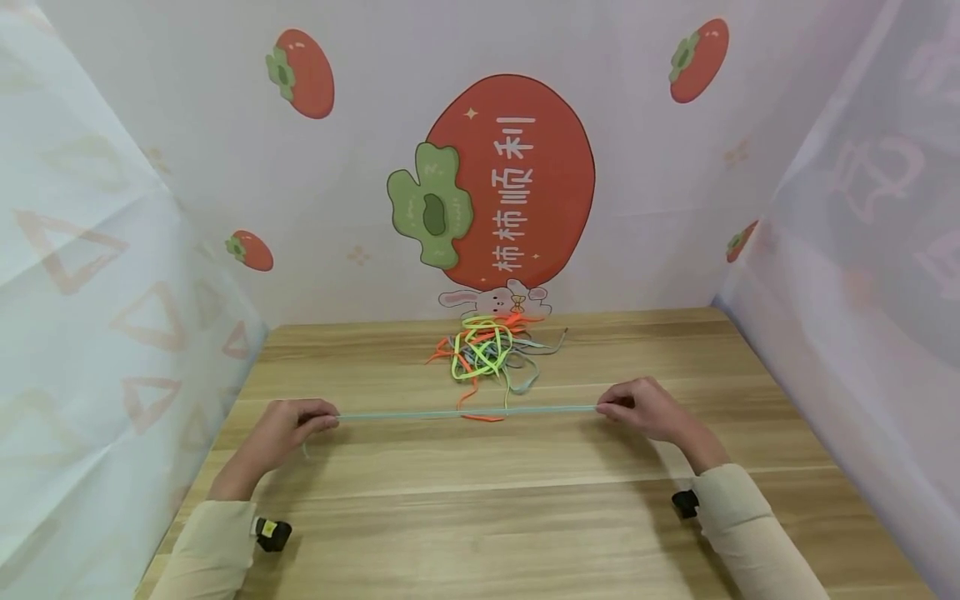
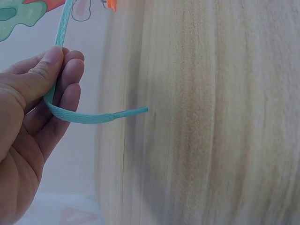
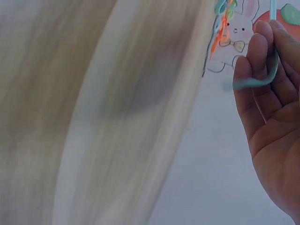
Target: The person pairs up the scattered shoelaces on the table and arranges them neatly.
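Note:
A teal shoelace (image 1: 420, 415) is stretched taut and nearly level between the two hands, above the table. My left hand (image 1: 288, 429) pinches it between thumb and fingers. In the left wrist view the lace's tipped end (image 2: 131, 112) hangs free past the fingers. On the other side my right hand (image 1: 645, 410) pinches the lace near its other end, and in the right wrist view a short blurred tail (image 3: 253, 83) curls across the fingers. Beyond the taut lace lies a tangled pile of shoelaces (image 1: 483, 350) in neon yellow, orange and grey-blue.
The wooden table (image 1: 465, 517) runs back to a white cloth wall (image 1: 637, 250) printed with persimmons and a rabbit. White cloth also hangs at the left and right sides. An orange lace end (image 1: 482, 417) from the pile lies near the taut lace.

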The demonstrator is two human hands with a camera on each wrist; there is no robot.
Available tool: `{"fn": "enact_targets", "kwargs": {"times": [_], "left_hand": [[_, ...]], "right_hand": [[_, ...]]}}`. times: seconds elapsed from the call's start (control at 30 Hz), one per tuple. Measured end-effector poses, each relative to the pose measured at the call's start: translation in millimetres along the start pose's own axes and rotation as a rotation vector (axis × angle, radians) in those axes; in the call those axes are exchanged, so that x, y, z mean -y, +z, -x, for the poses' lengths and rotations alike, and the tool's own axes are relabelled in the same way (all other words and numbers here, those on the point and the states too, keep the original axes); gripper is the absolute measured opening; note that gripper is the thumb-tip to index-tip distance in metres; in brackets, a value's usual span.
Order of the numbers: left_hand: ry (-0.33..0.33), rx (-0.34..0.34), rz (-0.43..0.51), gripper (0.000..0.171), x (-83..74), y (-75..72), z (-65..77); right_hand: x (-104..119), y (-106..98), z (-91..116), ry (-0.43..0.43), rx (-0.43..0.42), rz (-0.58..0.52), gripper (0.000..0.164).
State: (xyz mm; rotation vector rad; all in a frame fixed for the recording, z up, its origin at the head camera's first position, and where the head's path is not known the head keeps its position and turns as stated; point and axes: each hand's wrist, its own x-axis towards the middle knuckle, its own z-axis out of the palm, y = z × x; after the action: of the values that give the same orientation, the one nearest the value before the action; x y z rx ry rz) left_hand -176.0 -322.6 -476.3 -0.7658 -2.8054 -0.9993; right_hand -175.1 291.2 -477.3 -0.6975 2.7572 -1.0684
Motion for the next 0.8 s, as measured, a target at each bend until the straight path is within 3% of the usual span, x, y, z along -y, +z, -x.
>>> {"fn": "enact_targets", "kwargs": {"times": [0.33, 0.8], "left_hand": [[0.002, -0.015, -0.004, 0.008, 4.4, 3.0, -0.1], [-0.013, -0.010, -0.003, 0.009, -1.1, -2.9, 2.6]], "right_hand": [[-20.1, -13.9, 20.2, 0.005, -0.046, -0.026, 0.014], [-30.5, -35.6, 42.1, 0.036, -0.072, 0.005, 0.016]]}}
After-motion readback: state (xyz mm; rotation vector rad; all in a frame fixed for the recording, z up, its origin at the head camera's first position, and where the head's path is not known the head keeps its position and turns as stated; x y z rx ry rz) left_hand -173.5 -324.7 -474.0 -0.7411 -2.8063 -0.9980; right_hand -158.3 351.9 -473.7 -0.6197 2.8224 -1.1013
